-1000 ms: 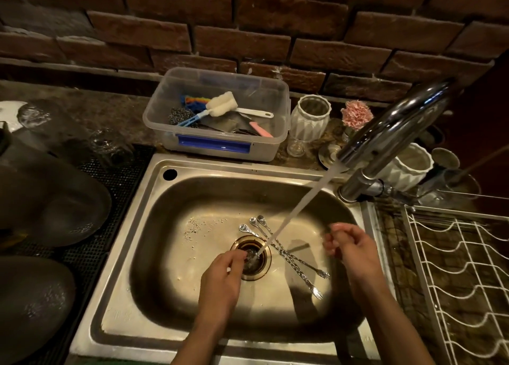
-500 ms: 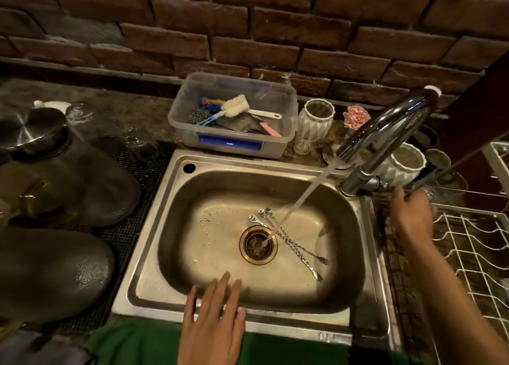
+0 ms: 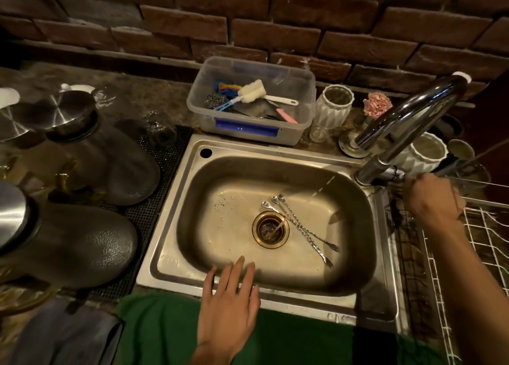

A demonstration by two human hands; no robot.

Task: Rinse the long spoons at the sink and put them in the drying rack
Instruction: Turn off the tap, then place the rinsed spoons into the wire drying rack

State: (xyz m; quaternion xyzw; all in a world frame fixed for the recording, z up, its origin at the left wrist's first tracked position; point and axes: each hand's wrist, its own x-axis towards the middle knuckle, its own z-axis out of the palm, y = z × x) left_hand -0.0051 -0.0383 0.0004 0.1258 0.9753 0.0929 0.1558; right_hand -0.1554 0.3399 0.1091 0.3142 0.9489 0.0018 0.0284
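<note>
- The left hand (image 3: 230,307) lies flat, palm down, with fingers straight and a little spread, pointing away from the body.
- The right arm reaches forward to the right; the right hand (image 3: 432,199) shows its back, and its fingers are hidden.

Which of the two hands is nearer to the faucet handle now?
Right. The right hand is at the faucet handle beside the faucet base. The left hand rests flat on the sink's front rim, far away.
</note>
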